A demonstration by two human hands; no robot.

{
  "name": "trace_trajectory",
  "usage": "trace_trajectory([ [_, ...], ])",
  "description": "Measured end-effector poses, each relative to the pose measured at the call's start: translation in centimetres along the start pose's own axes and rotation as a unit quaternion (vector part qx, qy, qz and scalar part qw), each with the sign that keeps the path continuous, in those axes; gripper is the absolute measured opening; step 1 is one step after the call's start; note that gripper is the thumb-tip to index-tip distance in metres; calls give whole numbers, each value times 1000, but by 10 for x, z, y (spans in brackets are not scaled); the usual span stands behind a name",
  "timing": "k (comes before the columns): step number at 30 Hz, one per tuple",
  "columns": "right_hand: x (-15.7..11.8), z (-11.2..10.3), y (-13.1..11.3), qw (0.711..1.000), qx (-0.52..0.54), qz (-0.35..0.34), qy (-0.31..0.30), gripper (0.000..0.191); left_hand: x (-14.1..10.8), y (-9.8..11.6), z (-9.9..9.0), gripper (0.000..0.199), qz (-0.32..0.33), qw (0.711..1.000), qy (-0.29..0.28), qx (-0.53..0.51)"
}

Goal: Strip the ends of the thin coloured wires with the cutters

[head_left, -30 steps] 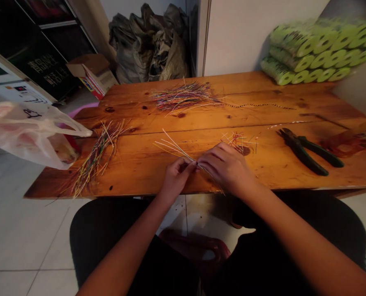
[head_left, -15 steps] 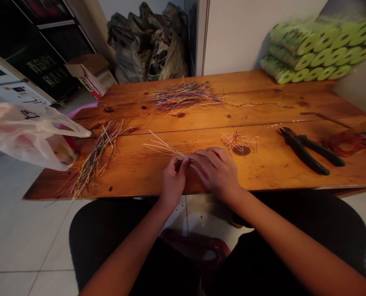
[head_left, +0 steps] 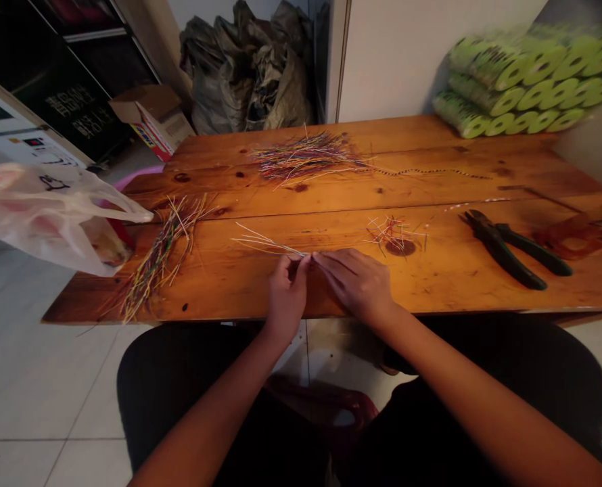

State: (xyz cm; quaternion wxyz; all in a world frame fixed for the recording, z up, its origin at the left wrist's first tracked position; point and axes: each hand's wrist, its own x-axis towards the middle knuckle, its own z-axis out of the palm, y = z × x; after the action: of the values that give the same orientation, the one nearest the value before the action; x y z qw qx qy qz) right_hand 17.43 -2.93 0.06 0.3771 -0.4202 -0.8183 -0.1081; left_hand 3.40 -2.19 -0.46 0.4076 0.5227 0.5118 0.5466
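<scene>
Several thin pale wires (head_left: 263, 241) fan out to the left from between the fingertips of my two hands, just above the wooden table (head_left: 240, 284). My left hand (head_left: 287, 287) pinches them between thumb and forefinger. Its fingertips almost meet those of my right hand (head_left: 358, 281), whose fingers are pressed together on the other end of the wires, which they hide. To the right of my hands lies a small pile of short red and white wire pieces (head_left: 392, 232). A loose bunch of multicoloured wires (head_left: 161, 260) rests at the table's left end.
Farther back lies a bigger heap of coloured wires (head_left: 306, 157), with a twisted dark strand (head_left: 433, 171) running right. Pliers (head_left: 508, 250) lie on the right, near an orange holder (head_left: 580, 233). Green rolls (head_left: 524, 84) are stacked behind. A plastic bag (head_left: 52, 210) stands left.
The free ends of the wires have dipped slightly lower and to the left. My right hand's fingers have drawn flatter and closer together. The whole view has shifted a little.
</scene>
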Motion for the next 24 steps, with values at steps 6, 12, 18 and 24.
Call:
trace_trajectory([
  [6,-2,5,0,999,-19,33,7,24,-1,2,1,12,0,1000,2,-24],
  [12,1,6,-1,1000,-2,25,5,25,2,-1,2,13,-2,999,7,-40],
  [18,2,6,0,1000,15,21,5,25,1,-4,0,15,-11,999,-6,-35],
  [24,0,8,2,999,30,35,17,25,-1,-3,-2,17,-6,1000,-11,19],
])
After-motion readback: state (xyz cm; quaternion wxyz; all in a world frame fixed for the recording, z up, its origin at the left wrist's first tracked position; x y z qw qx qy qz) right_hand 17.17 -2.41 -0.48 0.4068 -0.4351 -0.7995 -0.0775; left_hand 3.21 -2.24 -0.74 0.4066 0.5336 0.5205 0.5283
